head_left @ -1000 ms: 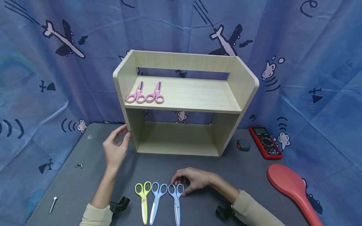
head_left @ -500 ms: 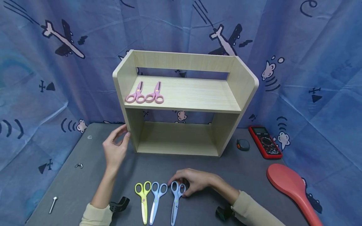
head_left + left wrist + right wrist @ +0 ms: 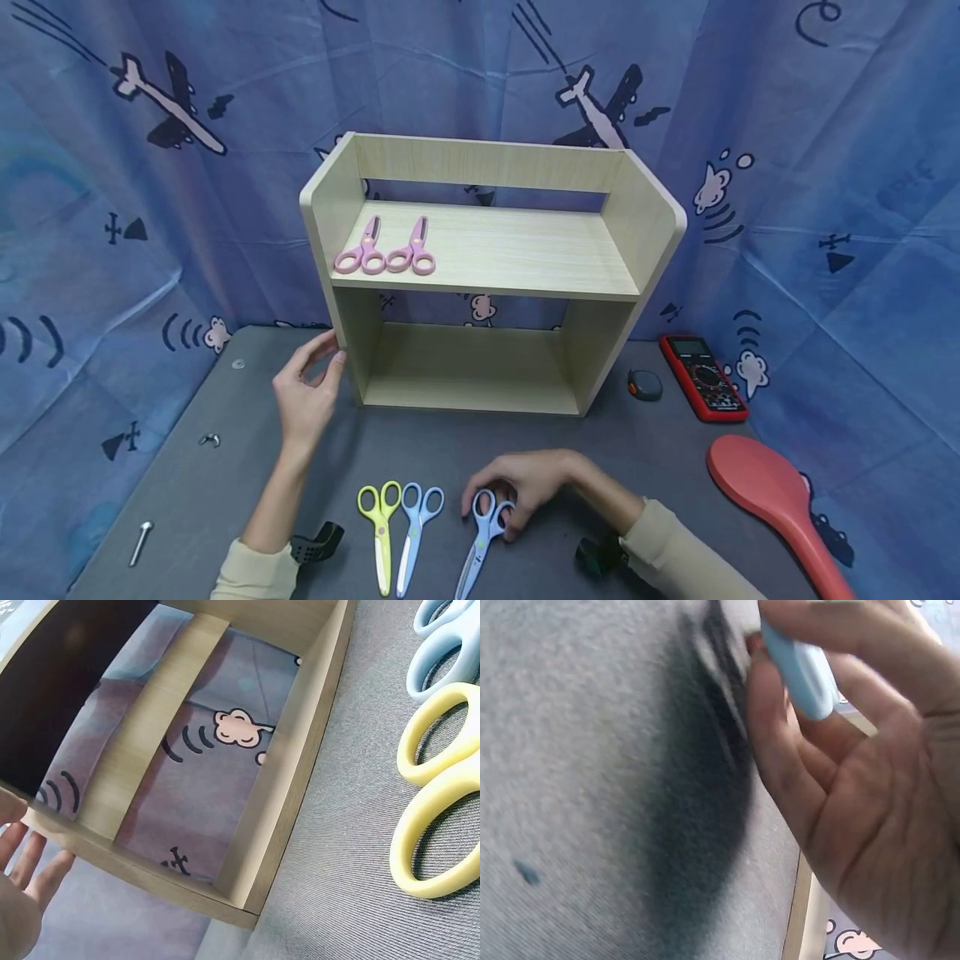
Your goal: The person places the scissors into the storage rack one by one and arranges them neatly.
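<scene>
Shelving in pale wood, a two-tier open-backed unit (image 3: 487,275), stands at the back of the grey felt-covered table (image 3: 660,467) and is the biggest thing on it; everything else I place from it. To the right of the unit and nearer the person lies a long red plastic paddle (image 3: 772,500), and just off the unit's right foot sits a red handheld multimeter (image 3: 703,377) with a small dark tape measure (image 3: 645,384) between the two. At the unit's lower left corner the left hand (image 3: 306,392) rests with straight, relaxed fingers against the outer edge of the side panel, gripping nothing; the left wrist view shows the palm spread beside that panel. In front of the unit, a little right of its middle, the right hand (image 3: 528,492) curls its fingers through and around the handle loops of a pair of light blue plastic scissors (image 3: 483,533), whose blades slant toward the person; the right wrist view shows a blue loop pinched between thumb and fingers. Left of that pair lie a second pair of light blue scissors (image 3: 416,525) and a yellow-green pair (image 3: 381,529), side by side. On the unit's upper board, at its left end, two pink scissors (image 3: 386,250) lie together. Well left of the unit is a silver bolt (image 3: 141,542).
</scene>
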A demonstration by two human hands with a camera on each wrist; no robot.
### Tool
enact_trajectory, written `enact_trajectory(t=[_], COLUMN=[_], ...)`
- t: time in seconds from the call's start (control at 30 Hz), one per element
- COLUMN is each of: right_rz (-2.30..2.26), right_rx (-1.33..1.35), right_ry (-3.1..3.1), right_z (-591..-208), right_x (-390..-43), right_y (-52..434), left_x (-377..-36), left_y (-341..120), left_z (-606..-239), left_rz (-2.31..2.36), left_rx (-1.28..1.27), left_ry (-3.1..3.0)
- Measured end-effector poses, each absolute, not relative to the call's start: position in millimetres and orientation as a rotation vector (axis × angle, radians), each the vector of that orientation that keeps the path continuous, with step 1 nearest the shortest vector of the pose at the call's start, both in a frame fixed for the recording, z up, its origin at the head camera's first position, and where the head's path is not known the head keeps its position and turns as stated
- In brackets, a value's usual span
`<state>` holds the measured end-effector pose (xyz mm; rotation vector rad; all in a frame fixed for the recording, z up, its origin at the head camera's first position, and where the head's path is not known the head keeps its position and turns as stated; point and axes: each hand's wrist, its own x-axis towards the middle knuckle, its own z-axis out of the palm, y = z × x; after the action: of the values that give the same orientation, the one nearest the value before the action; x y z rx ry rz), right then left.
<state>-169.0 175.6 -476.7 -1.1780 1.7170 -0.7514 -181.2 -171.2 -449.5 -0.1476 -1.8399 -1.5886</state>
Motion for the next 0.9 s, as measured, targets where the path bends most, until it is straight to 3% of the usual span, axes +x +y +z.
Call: enact_trajectory(t=[0.53,0.9], right_rz=[-0.815,-0.883], right_rx=[-0.775,-0.924], right_ry=[1.226,1.356], right_z=[-464.3,-455.6], right_x=[-173.0,-162.4], right_y=[191.3,193.6], left_x=[-181.0,-181.8], left_y=[-171.6,-171.9], left_z=[-449.8,-450.5], left_rz=[-1.582,-1.578], left_rx=[-0.154,-0.16], left_ry=[-1.844,-1.837])
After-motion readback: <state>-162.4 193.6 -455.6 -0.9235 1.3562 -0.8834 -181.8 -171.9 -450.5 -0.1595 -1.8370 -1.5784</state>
